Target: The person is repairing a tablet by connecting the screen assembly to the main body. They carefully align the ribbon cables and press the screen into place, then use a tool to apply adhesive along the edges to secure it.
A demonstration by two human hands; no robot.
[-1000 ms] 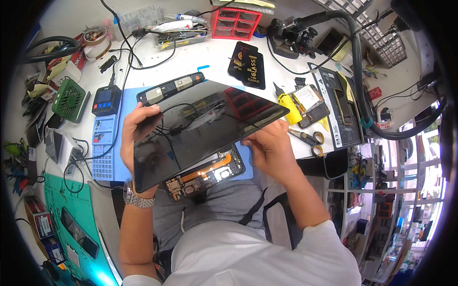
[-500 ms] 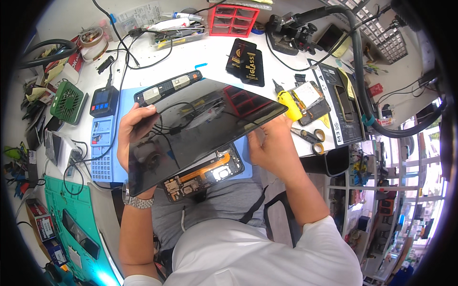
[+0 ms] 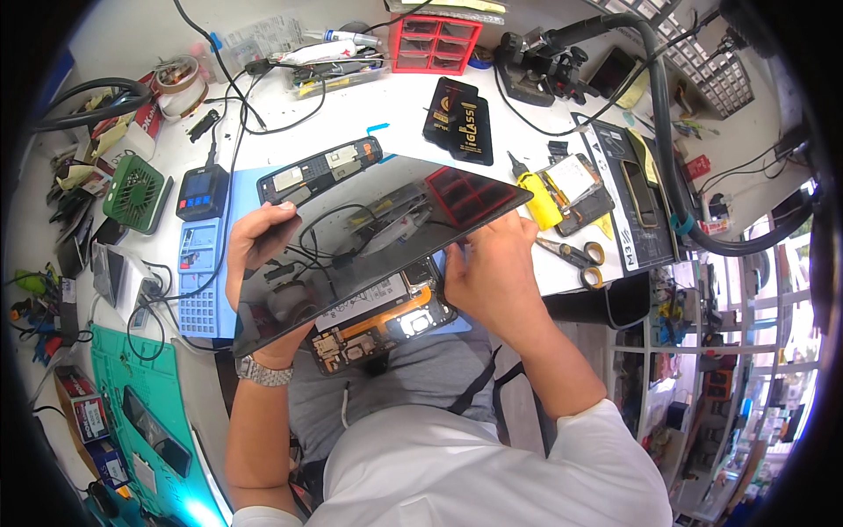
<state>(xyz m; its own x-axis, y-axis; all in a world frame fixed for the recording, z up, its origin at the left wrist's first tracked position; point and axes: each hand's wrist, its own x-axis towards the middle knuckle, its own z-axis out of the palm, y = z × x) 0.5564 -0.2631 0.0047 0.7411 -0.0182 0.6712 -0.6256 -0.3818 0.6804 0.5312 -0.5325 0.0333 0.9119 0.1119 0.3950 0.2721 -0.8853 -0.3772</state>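
Note:
A large glossy black screen panel is tilted up in front of me, reflecting the bench. My left hand wraps round its left end, thumb on the edge and the other fingers partly behind. My right hand is closed at the right end, its fingertips partly hidden by the panel. Below the panel lies an opened phone with an orange flex cable and bare circuit boards, close to my right thumb; its upper part is covered. Beyond the panel sits a black phone mid-frame with metallic patches.
A blue mat lies under the work. To the right are a yellow bottle, another opened phone and scissors. At left stand a small dark device with a screen and a green fan. Red drawers stand behind.
The panel has tipped flatter, its top edge lower, and more of the opened phone shows beneath. Both hands keep their places on it. The whole view has shifted slightly.

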